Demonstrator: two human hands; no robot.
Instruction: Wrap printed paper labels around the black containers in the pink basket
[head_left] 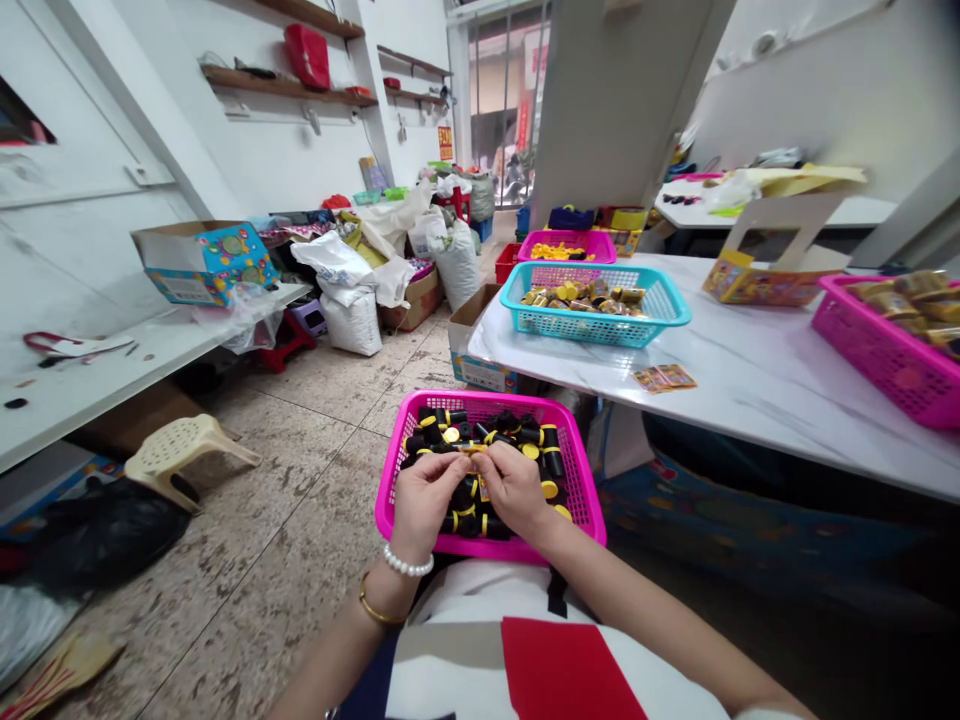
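My left hand [429,492] and my right hand [513,484] meet over a pink basket [583,478], thumbs and fingers pinched together. Between the fingertips is a small yellow-orange piece [472,450], mostly covered, so its kind cannot be made out. Below my hands the basket holds many short black cylinders with yellow ends [553,450], lying in all directions. This basket sits close in front of my body, near the table edge.
To the right, a white marbled table [735,350] carries a turquoise basket [600,330] of brown-and-yellow cylinders, small printed cards [664,377], a cut-out carton [772,275] and another pink basket [877,350]. A cream stool [176,440] and white sacks [351,318] stand on the left.
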